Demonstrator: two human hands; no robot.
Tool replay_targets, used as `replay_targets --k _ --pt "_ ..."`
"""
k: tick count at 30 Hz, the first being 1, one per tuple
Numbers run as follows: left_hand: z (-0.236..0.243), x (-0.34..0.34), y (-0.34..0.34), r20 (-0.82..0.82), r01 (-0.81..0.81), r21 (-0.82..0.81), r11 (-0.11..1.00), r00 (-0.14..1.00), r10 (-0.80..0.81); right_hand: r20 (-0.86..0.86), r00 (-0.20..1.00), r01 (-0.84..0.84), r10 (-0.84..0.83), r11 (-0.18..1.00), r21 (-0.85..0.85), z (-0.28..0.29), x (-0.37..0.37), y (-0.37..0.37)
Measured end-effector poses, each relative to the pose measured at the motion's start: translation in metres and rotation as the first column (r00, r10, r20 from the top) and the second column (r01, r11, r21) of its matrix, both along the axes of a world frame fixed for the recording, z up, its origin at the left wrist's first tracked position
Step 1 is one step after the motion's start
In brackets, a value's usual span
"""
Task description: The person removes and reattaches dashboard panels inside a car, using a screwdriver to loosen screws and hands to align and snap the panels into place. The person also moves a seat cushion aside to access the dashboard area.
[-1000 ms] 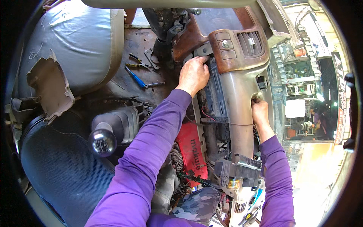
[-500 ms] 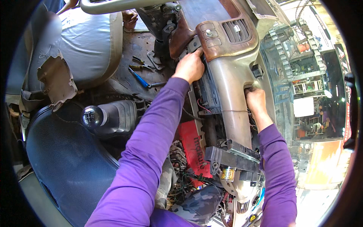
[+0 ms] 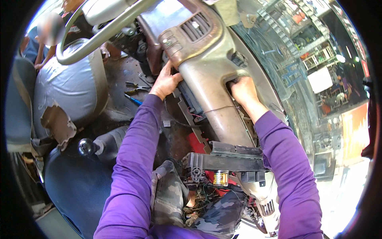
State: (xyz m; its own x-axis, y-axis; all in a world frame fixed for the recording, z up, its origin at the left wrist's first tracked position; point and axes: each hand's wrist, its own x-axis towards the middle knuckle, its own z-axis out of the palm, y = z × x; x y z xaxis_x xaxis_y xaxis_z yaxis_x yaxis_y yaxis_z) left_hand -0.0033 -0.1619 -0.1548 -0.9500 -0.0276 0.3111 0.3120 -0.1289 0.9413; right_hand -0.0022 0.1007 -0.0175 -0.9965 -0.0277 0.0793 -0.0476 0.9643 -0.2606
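Note:
A beige dashboard (image 3: 207,89) with wood-look trim runs through the middle of the view. My left hand (image 3: 166,83) grips its lower edge below the trim's buttons, thumb apart, fingertips tucked partly out of sight under the panel. My right hand (image 3: 243,92) reaches into an oblong opening in the dashboard's upper part. Its curled fingers hook over the opening's rim, and their tips are hidden inside. An air vent (image 3: 195,27) sits in the wood-look trim beyond my left hand.
A steering wheel (image 3: 107,32) and torn grey seat (image 3: 71,79) are at upper left, with another person behind. Pliers (image 3: 137,87) and a blue-handled tool (image 3: 133,99) lie on the floor. A gear lever (image 3: 86,147), black bracket (image 3: 227,160), small can (image 3: 221,178) and loose wires are nearer.
The view has swung, showing more of the steering wheel and another person. My left hand has shifted its hold under the dashboard edge, thumb now apart. The right hand stays in the opening.

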Motion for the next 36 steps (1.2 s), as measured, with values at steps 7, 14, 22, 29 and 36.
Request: replay_targets --k 7,14,22,29,36 --pt "0.013 -0.01 -0.013 0.07 0.176 0.209 0.962 0.978 -0.195 0.085 0.992 0.102 -0.098 0.994 -0.048 0.003 0.005 -0.011" --pt "0.017 -0.031 -0.035 0.087 0.239 -0.239 0.941 0.971 -0.225 0.105 0.989 0.108 -0.106 0.994 -0.018 0.007 0.007 -0.01" --pt "-0.015 0.025 -0.005 -0.054 -0.381 -0.254 0.889 0.923 0.38 0.144 0.988 0.029 -0.059 0.979 0.202 0.028 0.008 -0.01" --pt "0.006 0.119 -0.055 0.136 -0.093 -0.663 0.743 0.961 0.242 -0.093 0.996 0.028 0.005 0.937 0.349 0.119 0.085 0.034" --pt "0.138 0.182 -0.078 0.282 0.292 -0.723 0.626 0.952 -0.118 -0.249 0.955 -0.229 0.161 0.935 -0.272 0.18 0.198 0.062"
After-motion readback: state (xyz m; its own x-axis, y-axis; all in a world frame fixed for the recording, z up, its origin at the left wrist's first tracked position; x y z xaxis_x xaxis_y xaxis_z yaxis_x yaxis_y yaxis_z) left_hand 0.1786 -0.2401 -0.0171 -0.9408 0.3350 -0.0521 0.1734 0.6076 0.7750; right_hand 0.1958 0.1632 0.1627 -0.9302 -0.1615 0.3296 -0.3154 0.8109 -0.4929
